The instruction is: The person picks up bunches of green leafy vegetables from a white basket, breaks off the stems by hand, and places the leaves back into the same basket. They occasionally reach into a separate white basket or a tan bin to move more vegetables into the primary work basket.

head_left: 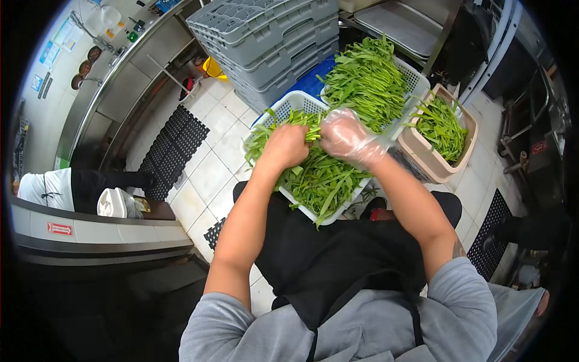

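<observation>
My left hand (286, 145), bare, is closed around a small bunch of long green stems (313, 128) that look like water spinach. On the other end of the bunch my right hand (351, 136), in a clear plastic glove, is closed too; its fingertips are partly hidden. Both hands are above a white perforated basket (248, 140) filled with loose leafy greens (322, 181). Beyond it, another white basket (416, 81) holds a tall heap of long-stemmed greens (369, 75). To the right, more greens (443, 125) fill a beige bin (411, 140).
Grey dish racks (268, 45) are stacked behind the baskets. A black floor mat (175, 145) lies on the white tiles (224, 152) at left. Another person's white-clothed torso (45, 188) shows at far left. Metal counters line the left wall.
</observation>
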The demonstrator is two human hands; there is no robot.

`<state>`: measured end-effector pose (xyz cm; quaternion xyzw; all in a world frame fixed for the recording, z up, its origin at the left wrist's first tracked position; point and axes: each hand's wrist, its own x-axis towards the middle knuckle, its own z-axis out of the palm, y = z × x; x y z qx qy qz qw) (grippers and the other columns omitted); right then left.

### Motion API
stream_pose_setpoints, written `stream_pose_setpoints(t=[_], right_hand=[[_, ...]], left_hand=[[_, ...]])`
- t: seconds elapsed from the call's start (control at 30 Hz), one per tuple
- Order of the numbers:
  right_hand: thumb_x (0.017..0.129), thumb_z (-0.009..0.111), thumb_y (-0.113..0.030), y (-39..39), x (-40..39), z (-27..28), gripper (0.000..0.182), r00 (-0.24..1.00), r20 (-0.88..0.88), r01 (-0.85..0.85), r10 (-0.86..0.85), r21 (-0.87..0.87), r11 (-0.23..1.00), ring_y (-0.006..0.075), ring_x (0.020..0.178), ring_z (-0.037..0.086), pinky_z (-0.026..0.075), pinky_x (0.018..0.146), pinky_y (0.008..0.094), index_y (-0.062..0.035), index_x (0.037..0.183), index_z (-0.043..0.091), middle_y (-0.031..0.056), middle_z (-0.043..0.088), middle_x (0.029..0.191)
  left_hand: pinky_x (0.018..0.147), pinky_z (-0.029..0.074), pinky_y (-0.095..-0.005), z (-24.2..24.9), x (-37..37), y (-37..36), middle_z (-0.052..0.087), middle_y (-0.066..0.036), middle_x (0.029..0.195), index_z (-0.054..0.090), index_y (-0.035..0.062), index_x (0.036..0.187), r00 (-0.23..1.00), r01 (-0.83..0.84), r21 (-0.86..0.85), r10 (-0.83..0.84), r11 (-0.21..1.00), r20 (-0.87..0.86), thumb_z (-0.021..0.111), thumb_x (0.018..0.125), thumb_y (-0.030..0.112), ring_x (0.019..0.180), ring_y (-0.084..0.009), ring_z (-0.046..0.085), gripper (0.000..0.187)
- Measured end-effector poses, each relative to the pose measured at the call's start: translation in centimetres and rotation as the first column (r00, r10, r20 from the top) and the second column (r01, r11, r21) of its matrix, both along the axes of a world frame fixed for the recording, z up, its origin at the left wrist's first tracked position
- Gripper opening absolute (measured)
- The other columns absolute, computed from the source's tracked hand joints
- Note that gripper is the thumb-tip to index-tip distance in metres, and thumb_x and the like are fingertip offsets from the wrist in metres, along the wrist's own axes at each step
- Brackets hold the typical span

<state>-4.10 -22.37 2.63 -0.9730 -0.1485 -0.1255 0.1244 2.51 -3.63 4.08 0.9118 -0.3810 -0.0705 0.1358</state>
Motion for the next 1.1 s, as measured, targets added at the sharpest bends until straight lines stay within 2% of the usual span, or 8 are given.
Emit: stream_pose_setpoints(t=[0.33, 0.37, 0.5, 0.6, 0.7, 0.8, 0.93, 1.1], right_hand=[[0.077, 0.066, -0.016, 6.2, -1.4, 0.0, 0.01, 0.931, 0.332, 0.181, -0.149, -0.069, 0.981, 0.0293, 0.076, 0.067, 0.045, 0.082, 0.0467, -0.0126, 0.07, 0.072, 0.0104, 0.068, 0.073], [0.078, 0.064, -0.014, 5.3, -1.1, 2.0, 0.01, 0.965, -0.112, 0.186, -0.236, -0.341, 0.921, 0.0287, 0.081, 0.068, 0.044, 0.081, 0.0479, -0.0141, 0.074, 0.073, 0.0112, 0.069, 0.076], [0.078, 0.069, -0.027, -1.6, 0.1, -1.9, 0.026, 0.86, -0.371, 0.294, -0.35, -0.199, 0.935, 0.0343, 0.1, 0.068, 0.047, 0.091, 0.0518, -0.0045, 0.09, 0.075, 0.0199, 0.073, 0.1], [0.078, 0.07, -0.032, -3.8, 0.2, -3.3, 0.034, 0.908, -0.383, 0.149, -0.17, -0.083, 0.985, 0.0391, 0.103, 0.067, 0.047, 0.096, 0.0521, -0.0017, 0.095, 0.075, 0.0212, 0.073, 0.103], [0.083, 0.07, -0.033, -3.0, 2.8, -2.7, 0.034, 0.982, -0.185, 0.034, -0.032, 0.007, 0.999, 0.0419, 0.099, 0.067, 0.049, 0.095, 0.0514, -0.0018, 0.096, 0.075, 0.0215, 0.072, 0.099], [0.086, 0.071, -0.027, 0.3, 8.2, -4.0, 0.032, 0.933, -0.359, 0.05, -0.032, 0.041, 0.998, 0.0376, 0.112, 0.064, 0.048, 0.101, 0.0486, -0.0038, 0.107, 0.075, 0.0172, 0.073, 0.11], [0.088, 0.067, -0.023, 4.0, 11.9, -9.0, 0.024, 0.983, -0.181, -0.026, 0.022, -0.022, 0.999, 0.0371, 0.106, 0.067, 0.05, 0.097, 0.0491, -0.005, 0.101, 0.075, 0.0193, 0.073, 0.102], [0.087, 0.074, -0.03, 3.1, 15.9, -9.3, 0.03, 0.881, -0.467, -0.145, 0.076, -0.114, 0.983, 0.0368, 0.111, 0.065, 0.049, 0.101, 0.0489, -0.0072, 0.106, 0.075, 0.0173, 0.072, 0.111]], left_hand=[[0.088, 0.054, -0.0524, 0.7, -3.2, 2.5, 0.072, -0.029, 0.096, 0.07, -0.0027, 0.098, 0.958, -0.285, 0.04, 0.285, 0.958, -0.005, 0.062, 0.08, 0.007, 0.094, -0.0451, 0.07, 0.022], [0.087, 0.056, -0.0518, 0.8, -3.4, 3.2, 0.072, -0.027, 0.095, 0.069, -0.0021, 0.096, 0.951, -0.31, 0.069, 0.31, 0.948, 0.014, 0.064, 0.08, 0.007, 0.092, -0.0443, 0.071, 0.02], [0.083, 0.055, -0.0497, 1.5, -1.9, 10.1, 0.072, -0.027, 0.093, 0.066, -0.0025, 0.1, 0.871, -0.492, -0.245, 0.473, 0.835, -0.134, 0.069, 0.089, 0.015, 0.09, -0.0417, 0.071, 0.021], [0.08, 0.054, -0.0414, -2.1, 1.4, 16.1, 0.072, -0.013, 0.085, 0.065, -0.0015, 0.1, 0.684, -0.666, -0.598, 0.044, 0.446, -0.728, 0.064, 0.098, 0.016, 0.08, -0.0264, 0.068, 0.017], [0.078, 0.051, -0.0412, -7.7, 3.3, 17.9, 0.062, -0.003, 0.078, 0.061, 0.0022, 0.104, 0.549, -0.781, -0.621, -0.542, -0.061, -0.636, 0.059, 0.102, 0.018, 0.073, -0.0201, 0.06, 0.016], [0.078, 0.047, -0.0379, -13.6, 4.7, 17.2, 0.054, -0.001, 0.076, 0.056, 0.0041, 0.108, 0.448, -0.788, -0.58, -0.838, -0.206, -0.311, 0.056, 0.103, 0.018, 0.069, -0.016, 0.054, 0.015], [0.076, 0.047, -0.037, -18.5, 4.3, 15.6, 0.055, 0.0, 0.074, 0.056, 0.0052, 0.108, 0.292, -0.858, -0.459, -0.954, -0.232, -0.063, 0.059, 0.103, 0.022, 0.067, -0.0151, 0.055, 0.018], [0.077, 0.046, -0.036, -19.8, 5.2, 16.2, 0.057, 0.001, 0.077, 0.055, 0.0082, 0.109, 0.212, -0.848, -0.508, -0.976, -0.153, -0.06, 0.057, 0.104, 0.023, 0.069, -0.0136, 0.058, 0.016]])
